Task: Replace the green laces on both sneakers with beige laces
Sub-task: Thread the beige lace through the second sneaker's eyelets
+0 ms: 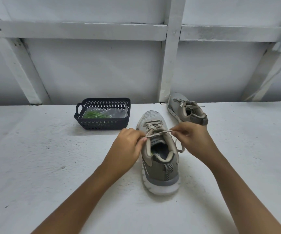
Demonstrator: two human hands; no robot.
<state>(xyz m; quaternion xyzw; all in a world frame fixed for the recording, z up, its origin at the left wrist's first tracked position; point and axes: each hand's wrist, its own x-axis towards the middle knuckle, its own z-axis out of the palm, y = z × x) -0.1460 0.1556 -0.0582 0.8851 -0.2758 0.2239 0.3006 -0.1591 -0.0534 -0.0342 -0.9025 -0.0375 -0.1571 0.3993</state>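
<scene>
A grey-olive sneaker (160, 166) stands in front of me on the white surface, heel toward me, threaded with a beige lace (155, 124). My left hand (128, 146) pinches one end of that lace at the shoe's left side. On the right side my right hand (193, 139) pinches the other end, and the lace is stretched across the tongue between them. A second sneaker (185, 109) with a beige lace lies farther back to the right. Green laces (94, 114) lie in a clear bag inside the dark basket (102, 123).
The basket sits at the back left of the near sneaker. The white surface (43, 157) ends at a white wall with timber framing (170, 56) just behind the far sneaker.
</scene>
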